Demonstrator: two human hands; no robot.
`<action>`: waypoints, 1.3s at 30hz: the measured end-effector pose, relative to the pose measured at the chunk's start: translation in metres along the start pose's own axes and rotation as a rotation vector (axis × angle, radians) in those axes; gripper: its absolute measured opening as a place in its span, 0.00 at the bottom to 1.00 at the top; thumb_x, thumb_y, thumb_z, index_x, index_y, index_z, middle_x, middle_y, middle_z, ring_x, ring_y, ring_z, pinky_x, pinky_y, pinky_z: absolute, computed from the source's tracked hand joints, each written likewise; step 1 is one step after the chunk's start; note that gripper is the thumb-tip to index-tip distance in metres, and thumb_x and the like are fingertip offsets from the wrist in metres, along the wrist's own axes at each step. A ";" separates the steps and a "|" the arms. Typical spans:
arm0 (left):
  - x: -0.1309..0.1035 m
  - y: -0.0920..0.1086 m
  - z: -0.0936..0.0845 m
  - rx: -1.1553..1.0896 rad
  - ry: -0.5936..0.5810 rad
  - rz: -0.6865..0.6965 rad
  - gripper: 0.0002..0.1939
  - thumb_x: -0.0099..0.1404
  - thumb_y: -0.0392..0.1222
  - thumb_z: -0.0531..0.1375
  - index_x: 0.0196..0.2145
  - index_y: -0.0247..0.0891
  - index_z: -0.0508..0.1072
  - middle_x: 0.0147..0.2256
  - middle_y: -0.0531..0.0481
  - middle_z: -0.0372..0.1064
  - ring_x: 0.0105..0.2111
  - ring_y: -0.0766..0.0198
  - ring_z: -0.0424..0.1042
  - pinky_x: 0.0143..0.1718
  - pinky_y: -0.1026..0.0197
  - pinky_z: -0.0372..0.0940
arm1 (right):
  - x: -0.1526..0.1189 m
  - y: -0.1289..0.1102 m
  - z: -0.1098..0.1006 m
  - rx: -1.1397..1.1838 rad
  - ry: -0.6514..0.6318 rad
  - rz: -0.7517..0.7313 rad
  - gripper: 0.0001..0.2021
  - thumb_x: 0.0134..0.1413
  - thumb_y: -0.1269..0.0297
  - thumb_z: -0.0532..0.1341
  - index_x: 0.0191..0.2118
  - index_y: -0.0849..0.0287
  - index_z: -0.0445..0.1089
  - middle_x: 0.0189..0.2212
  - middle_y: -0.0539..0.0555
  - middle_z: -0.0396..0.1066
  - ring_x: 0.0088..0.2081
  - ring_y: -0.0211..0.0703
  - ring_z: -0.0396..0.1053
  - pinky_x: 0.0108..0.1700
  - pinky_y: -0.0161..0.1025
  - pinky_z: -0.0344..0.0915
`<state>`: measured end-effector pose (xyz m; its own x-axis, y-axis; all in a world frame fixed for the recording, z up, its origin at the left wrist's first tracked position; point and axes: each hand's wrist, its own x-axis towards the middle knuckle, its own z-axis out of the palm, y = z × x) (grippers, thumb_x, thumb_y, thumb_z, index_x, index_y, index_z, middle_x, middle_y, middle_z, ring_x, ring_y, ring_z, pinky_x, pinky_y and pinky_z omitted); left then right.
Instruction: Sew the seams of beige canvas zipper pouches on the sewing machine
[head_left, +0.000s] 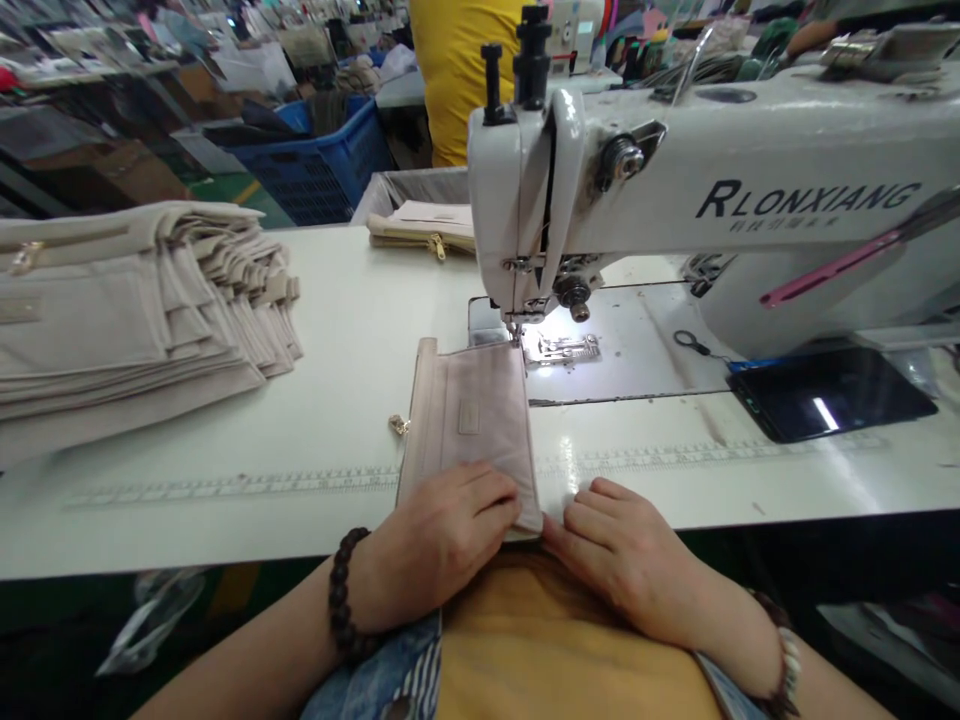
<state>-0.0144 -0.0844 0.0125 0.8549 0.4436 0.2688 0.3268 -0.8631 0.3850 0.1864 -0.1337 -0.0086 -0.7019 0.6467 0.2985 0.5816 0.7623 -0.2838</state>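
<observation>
A beige fabric pouch piece [491,395] lies flat on the table, with a small label patch and a gold zipper pull [399,425] at its left side. Its far right corner sits beneath the needle and presser foot [516,332] of the sewing machine [525,200]. Across the near part of the pouch rests my left hand [446,530], its fingers curled onto the fabric at the near edge. My right hand [622,550] has its fingers folded and grips the near right corner; the fingertips there are partly hidden.
Stacked beige pouch pieces [90,310] cover the table's left side. Another zippered piece [424,225] lies behind, by a grey bin [416,185]. A phone [832,393] and pink-handled tool [832,268] are at right. A blue crate [311,160] and a person in yellow [461,80] are beyond.
</observation>
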 end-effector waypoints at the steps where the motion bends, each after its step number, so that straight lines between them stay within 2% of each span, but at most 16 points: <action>1: -0.001 0.000 0.001 0.002 0.001 -0.001 0.11 0.63 0.29 0.49 0.32 0.28 0.70 0.31 0.45 0.66 0.32 0.62 0.64 0.34 0.59 0.66 | 0.000 0.000 0.000 0.002 0.008 -0.003 0.10 0.58 0.74 0.47 0.36 0.66 0.65 0.22 0.51 0.59 0.26 0.38 0.53 0.29 0.39 0.48; 6: -0.003 -0.001 0.003 0.053 -0.022 0.010 0.12 0.64 0.30 0.47 0.33 0.28 0.70 0.31 0.45 0.65 0.33 0.61 0.63 0.35 0.58 0.65 | -0.002 0.001 0.002 0.035 0.013 -0.008 0.10 0.58 0.74 0.47 0.35 0.66 0.65 0.22 0.51 0.59 0.26 0.38 0.52 0.30 0.39 0.48; 10: -0.003 0.000 0.001 0.120 -0.092 0.045 0.11 0.64 0.30 0.47 0.33 0.28 0.70 0.31 0.44 0.64 0.33 0.60 0.63 0.34 0.59 0.65 | -0.001 0.001 0.002 0.056 0.010 -0.002 0.10 0.59 0.74 0.47 0.33 0.65 0.65 0.22 0.51 0.59 0.26 0.38 0.52 0.29 0.38 0.47; 14: -0.002 0.003 0.000 0.222 -0.175 0.085 0.09 0.63 0.30 0.49 0.32 0.28 0.69 0.29 0.46 0.63 0.29 0.61 0.62 0.29 0.60 0.65 | 0.000 0.001 0.004 0.064 0.063 0.003 0.09 0.58 0.74 0.49 0.32 0.65 0.65 0.21 0.50 0.58 0.25 0.36 0.52 0.28 0.38 0.47; 17: -0.001 0.004 0.000 0.270 -0.191 0.140 0.11 0.62 0.29 0.48 0.30 0.28 0.69 0.27 0.46 0.63 0.28 0.61 0.62 0.26 0.60 0.64 | -0.002 0.000 0.005 0.056 0.123 0.036 0.08 0.57 0.74 0.51 0.29 0.64 0.66 0.19 0.49 0.57 0.24 0.35 0.51 0.27 0.37 0.46; 22: -0.002 0.002 -0.001 0.216 -0.103 0.108 0.11 0.63 0.31 0.49 0.29 0.29 0.69 0.26 0.47 0.64 0.27 0.62 0.63 0.27 0.61 0.65 | -0.006 0.001 0.004 -0.007 0.212 0.082 0.03 0.54 0.73 0.56 0.34 0.64 0.66 0.19 0.48 0.57 0.24 0.35 0.51 0.27 0.36 0.49; 25: -0.001 0.001 -0.004 0.156 -0.039 0.073 0.11 0.63 0.31 0.49 0.30 0.29 0.70 0.27 0.47 0.66 0.28 0.63 0.65 0.30 0.63 0.65 | -0.006 0.001 0.005 -0.070 0.224 0.047 0.08 0.53 0.73 0.56 0.41 0.66 0.64 0.20 0.49 0.58 0.24 0.36 0.53 0.27 0.36 0.50; 28: 0.000 0.002 -0.008 0.117 0.003 0.065 0.12 0.63 0.31 0.49 0.30 0.29 0.71 0.27 0.46 0.66 0.29 0.64 0.65 0.32 0.63 0.66 | 0.000 0.001 0.005 -0.112 0.243 -0.013 0.11 0.52 0.75 0.56 0.43 0.68 0.62 0.20 0.48 0.58 0.24 0.36 0.53 0.26 0.37 0.50; 34: 0.000 0.008 -0.016 0.151 0.087 0.041 0.11 0.63 0.32 0.49 0.31 0.29 0.71 0.30 0.46 0.69 0.31 0.64 0.67 0.34 0.62 0.67 | 0.016 0.001 -0.007 -0.102 0.287 -0.144 0.10 0.51 0.78 0.55 0.42 0.73 0.62 0.19 0.50 0.60 0.24 0.37 0.52 0.25 0.39 0.48; 39: -0.001 0.010 -0.021 0.202 0.180 0.061 0.11 0.64 0.31 0.49 0.39 0.28 0.69 0.39 0.43 0.70 0.42 0.61 0.67 0.45 0.60 0.65 | 0.023 -0.002 -0.020 -0.087 0.291 -0.156 0.07 0.52 0.78 0.51 0.37 0.70 0.64 0.18 0.50 0.58 0.22 0.37 0.52 0.24 0.39 0.46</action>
<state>-0.0201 -0.0886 0.0345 0.7960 0.4091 0.4461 0.3656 -0.9123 0.1844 0.1771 -0.1199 0.0168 -0.6455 0.4928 0.5835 0.5185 0.8437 -0.1389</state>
